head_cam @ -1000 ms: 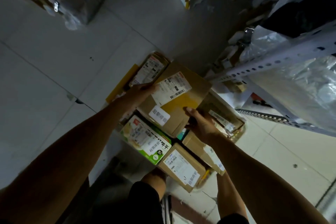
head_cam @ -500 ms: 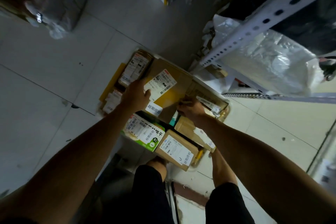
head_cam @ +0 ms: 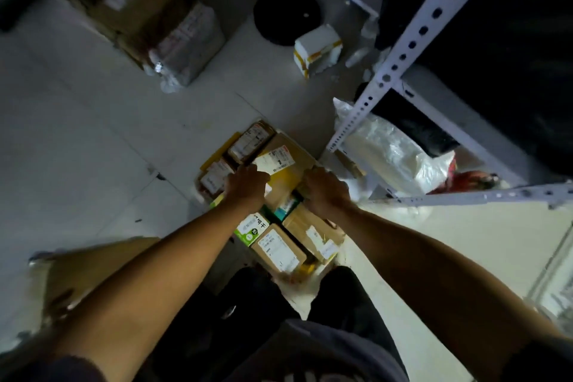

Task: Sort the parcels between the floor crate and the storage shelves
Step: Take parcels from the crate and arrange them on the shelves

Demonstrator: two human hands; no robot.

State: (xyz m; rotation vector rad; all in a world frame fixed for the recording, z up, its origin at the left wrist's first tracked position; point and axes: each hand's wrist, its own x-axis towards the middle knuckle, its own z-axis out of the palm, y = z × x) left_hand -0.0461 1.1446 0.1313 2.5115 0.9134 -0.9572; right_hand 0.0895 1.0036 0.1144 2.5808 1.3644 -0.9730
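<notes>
Left hand [head_cam: 246, 187] and right hand [head_cam: 325, 191] are grasping opposite edges of the large labelled parcel [head_cam: 283, 164], lying atop the floor crate [head_cam: 217, 155], likely steadying it among neighbours.

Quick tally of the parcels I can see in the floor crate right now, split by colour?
Brown cardboard parcels: 5, namely the large one under both hands, two at the far left, two nearest the person.
Green and white boxes: 1.
Total: 6. More may be hidden beneath.

Labelled brown parcels [head_cam: 280, 250] packed in floor crate [head_cam: 217, 153].
</notes>
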